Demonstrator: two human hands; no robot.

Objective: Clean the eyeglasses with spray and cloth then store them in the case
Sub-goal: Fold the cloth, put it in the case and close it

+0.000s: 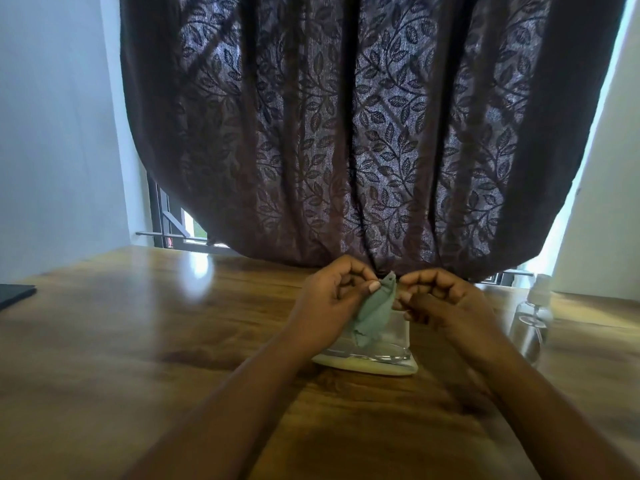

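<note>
A cloth (pixel 375 311) is held pinched over the case (pixel 367 362) on a table (pixel 138 323).
Behind the case hangs a curtain (pixel 346 133); right of it stands the spray (pixel 531 317). Glasses (pixel 377 356) lie on the case, fragile, best taken by the frame. The soft, light cloth is gripped at its top by the left hand (pixel 332 303); the right hand (pixel 440 303) is closed beside it, touching unclear.

On the wooden table (pixel 138 341) are one green cloth (pixel 375 311), one pale case (pixel 367 363), one spray bottle (pixel 531 320), two hands, and what seems one pair of eyeglasses (pixel 381 356).
</note>
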